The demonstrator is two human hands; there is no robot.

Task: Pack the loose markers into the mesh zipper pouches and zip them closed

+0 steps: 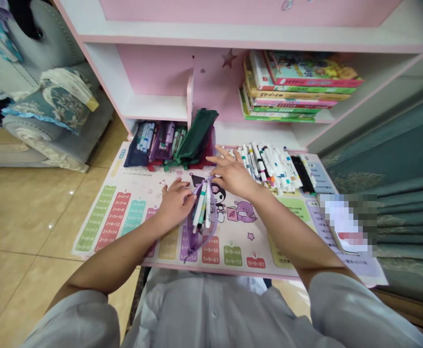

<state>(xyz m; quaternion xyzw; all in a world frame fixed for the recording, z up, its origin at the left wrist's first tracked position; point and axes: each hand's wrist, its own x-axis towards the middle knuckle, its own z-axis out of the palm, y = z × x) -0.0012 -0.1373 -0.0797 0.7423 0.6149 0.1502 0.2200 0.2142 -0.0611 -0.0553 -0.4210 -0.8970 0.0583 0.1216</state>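
Your left hand [175, 204], half curled, and your right hand [233, 174], fingers spread, touch a purple mesh pouch [203, 234] on the times-table mat [138, 193]; any grip is unclear. It's soft and light: take the rim, not the stiff markers [201, 208] inside. Loose markers [269, 169] lie farther right

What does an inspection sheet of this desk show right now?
Surface: multiplication-table desk mat, printed with cartoon characters.
Job's things: purple mesh pouch holding markers; loose markers alongside.
Clutter: filled pouches at the back; pixelated object at right.
Hands: left hand and right hand both at the pouch's mouth.
Cables: nothing seen.
Surroundings: pink shelf unit, books, grey sofa, teal curtain, tiled floor.
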